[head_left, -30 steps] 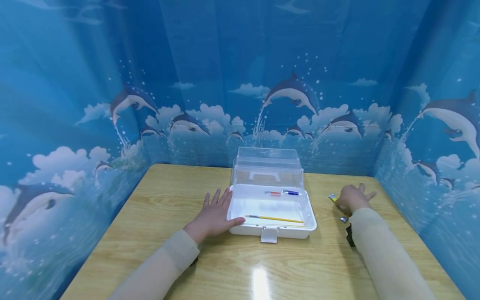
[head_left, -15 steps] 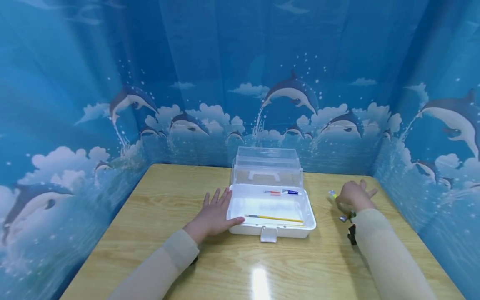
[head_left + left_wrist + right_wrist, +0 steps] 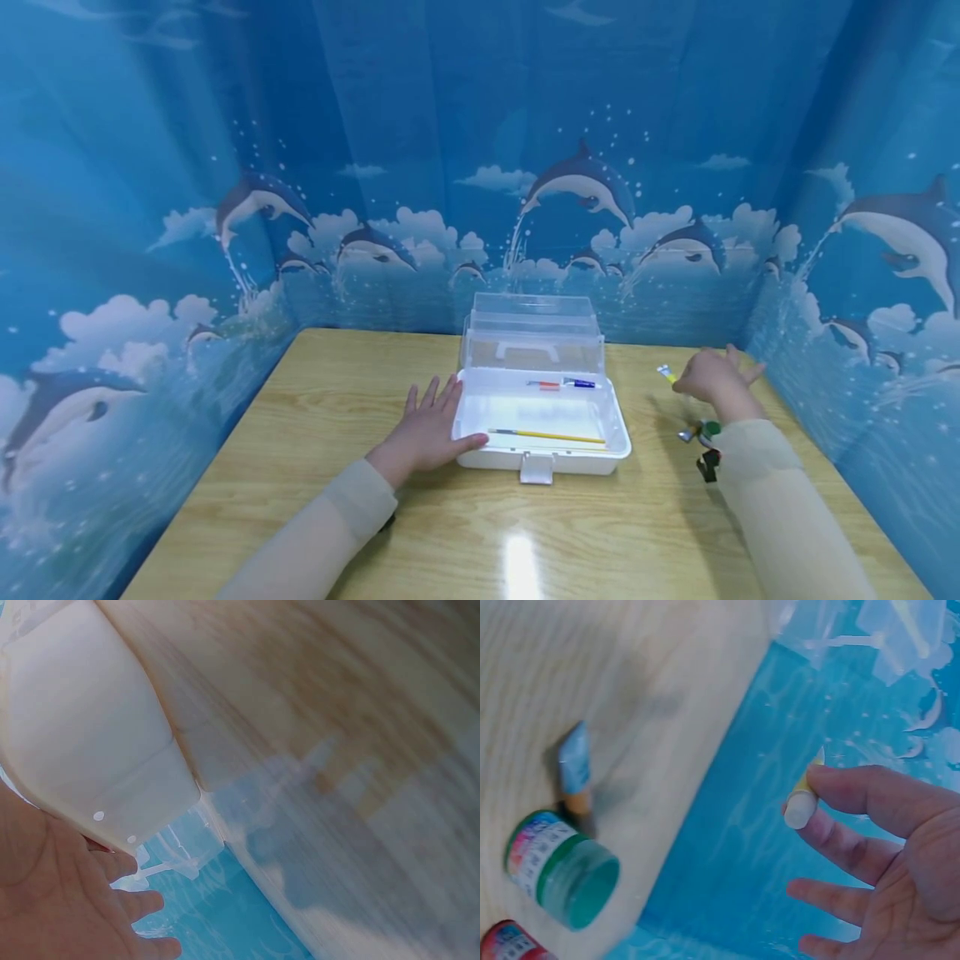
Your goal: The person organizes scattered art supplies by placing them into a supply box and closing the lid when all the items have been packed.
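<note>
My right hand [image 3: 712, 379] pinches a small paint tube with a yellow band [image 3: 667, 374] between thumb and index finger. In the right wrist view the tube's white cap [image 3: 801, 810] points toward the camera, and the other fingers are spread. My left hand [image 3: 426, 429] rests at the left side of an open white plastic box [image 3: 525, 462], fingers straight and thumb over its front rim. Inside the box lie a yellow paintbrush [image 3: 558, 436], a blue tube [image 3: 580, 383] and an orange-red tube [image 3: 546, 385].
Below the right hand lie a green-lidded paint jar [image 3: 562, 870] and another small tube [image 3: 576, 772] on the wooden table [image 3: 322, 400]. A red jar [image 3: 510, 945] shows partly at the view's corner. The box's clear lid [image 3: 534, 325] stands raised near the dolphin curtain [image 3: 412, 167].
My right hand has lifted the yellow-banded tube off the table and moved slightly up and right, uncovering the green jar. My left hand stays at the box.
</note>
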`<state>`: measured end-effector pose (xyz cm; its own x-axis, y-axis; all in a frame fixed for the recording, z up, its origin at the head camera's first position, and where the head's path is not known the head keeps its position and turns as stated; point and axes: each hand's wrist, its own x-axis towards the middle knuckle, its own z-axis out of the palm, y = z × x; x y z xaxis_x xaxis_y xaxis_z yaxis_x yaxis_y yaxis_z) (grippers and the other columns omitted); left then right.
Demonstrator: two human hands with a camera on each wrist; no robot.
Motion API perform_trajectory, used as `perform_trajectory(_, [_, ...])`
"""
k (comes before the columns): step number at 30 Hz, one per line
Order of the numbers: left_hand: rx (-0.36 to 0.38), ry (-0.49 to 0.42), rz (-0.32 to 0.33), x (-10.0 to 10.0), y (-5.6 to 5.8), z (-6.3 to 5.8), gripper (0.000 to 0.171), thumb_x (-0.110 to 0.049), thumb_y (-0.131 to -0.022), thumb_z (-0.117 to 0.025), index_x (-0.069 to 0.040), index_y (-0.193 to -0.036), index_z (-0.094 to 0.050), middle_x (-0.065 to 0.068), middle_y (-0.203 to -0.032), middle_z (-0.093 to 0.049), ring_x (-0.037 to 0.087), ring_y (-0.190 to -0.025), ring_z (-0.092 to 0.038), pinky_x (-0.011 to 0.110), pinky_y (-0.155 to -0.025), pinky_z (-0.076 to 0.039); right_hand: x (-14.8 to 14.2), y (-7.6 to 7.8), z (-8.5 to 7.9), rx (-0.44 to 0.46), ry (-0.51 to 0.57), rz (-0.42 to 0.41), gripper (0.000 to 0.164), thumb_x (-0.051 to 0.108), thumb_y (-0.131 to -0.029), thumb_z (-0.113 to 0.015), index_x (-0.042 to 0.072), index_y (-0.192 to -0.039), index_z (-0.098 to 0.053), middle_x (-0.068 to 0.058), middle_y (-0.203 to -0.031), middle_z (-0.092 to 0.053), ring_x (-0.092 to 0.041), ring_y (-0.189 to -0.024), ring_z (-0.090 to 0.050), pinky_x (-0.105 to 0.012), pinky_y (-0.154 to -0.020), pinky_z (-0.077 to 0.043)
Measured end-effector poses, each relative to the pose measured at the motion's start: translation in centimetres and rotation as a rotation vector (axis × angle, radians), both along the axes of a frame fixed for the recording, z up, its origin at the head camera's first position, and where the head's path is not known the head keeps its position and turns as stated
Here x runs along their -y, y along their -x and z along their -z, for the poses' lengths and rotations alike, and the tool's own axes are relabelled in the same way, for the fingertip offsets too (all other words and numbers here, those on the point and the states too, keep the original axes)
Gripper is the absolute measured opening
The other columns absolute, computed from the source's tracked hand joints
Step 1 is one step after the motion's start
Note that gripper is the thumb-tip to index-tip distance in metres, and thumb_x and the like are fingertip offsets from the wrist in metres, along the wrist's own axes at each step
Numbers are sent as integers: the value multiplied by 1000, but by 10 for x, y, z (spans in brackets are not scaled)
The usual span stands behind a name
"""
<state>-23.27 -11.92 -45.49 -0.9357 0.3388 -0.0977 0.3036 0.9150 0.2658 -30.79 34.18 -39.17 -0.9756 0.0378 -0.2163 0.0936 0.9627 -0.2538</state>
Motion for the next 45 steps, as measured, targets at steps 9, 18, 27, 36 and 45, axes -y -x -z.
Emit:
perform_trajectory(9, [1,-12,-2,1,1,1,107,-81,-89,-39,-9,-161,-6,6,-168,-2,34,-153,4,57,-119,9,17,-12,-24,-88,8,-35,21,27,-86,-72,6,-83,-75,-39,-154,-17,-62,-140,14,-85,-92,16])
perform_trajectory(18, [3,-6,-8,2,2,2,107,-82,-89,-37,-10,-162,-5,6,-168,-2,35,-153,2,58,-119,9,40,-21,-46,-146,41,-63,18,24,-87,-73,10,-75,-75,-38,-157,-12,-57,-141,22,-82,-93,21])
perform_trajectory(27, [-2,-16,-5,2,3,5,107,-81,-89,-38,-10,-162,-5,6,-168,-2,36,-153,1,59,-118,9,68,-25,-59,-227,55,-75,18,24,-88,-75,7,-82,-76,-33,-160,-11,-51,-144,23,-77,-96,25])
perform_trajectory(36, [-4,-4,-6,1,3,7,107,-82,-89,-37,-11,-162,-5,5,-168,-1,35,-153,3,57,-119,10,95,-26,-64,-274,42,-78,16,23,-88,-77,8,-83,-77,-31,-161,-15,-48,-147,20,-75,-100,23])
perform_trajectory(45, [3,-17,-3,2,3,6,107,-81,-89,-38,-9,-162,-5,7,-168,-2,36,-153,2,59,-118,8,125,-22,-65,-294,15,-127,14,22,-86,-79,13,-76,-76,-27,-161,-20,-48,-149,12,-73,-103,23])
